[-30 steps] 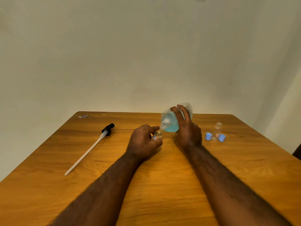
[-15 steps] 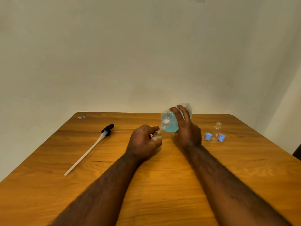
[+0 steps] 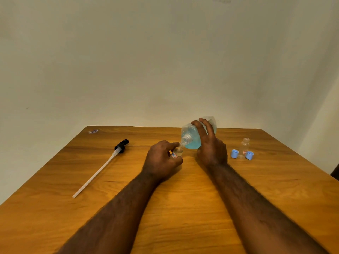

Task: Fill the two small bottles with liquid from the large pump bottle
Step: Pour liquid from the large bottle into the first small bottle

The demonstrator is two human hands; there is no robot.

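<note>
Right hand (image 3: 211, 147) fingers grasping tilted large bottle (image 3: 192, 136), mouth over small bottle (image 3: 177, 153) pinched by left hand (image 3: 161, 160) fingers on table (image 3: 183, 198).

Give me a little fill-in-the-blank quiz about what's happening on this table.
1. The right hand holds the big bottle tipped; its liquid is ____.
2. The left hand holds a small bottle; the other small bottle stands by ____ loose caps.
3. The pump lies on the table to the ____ of both hands.
Missing words: blue; two; left.
</note>
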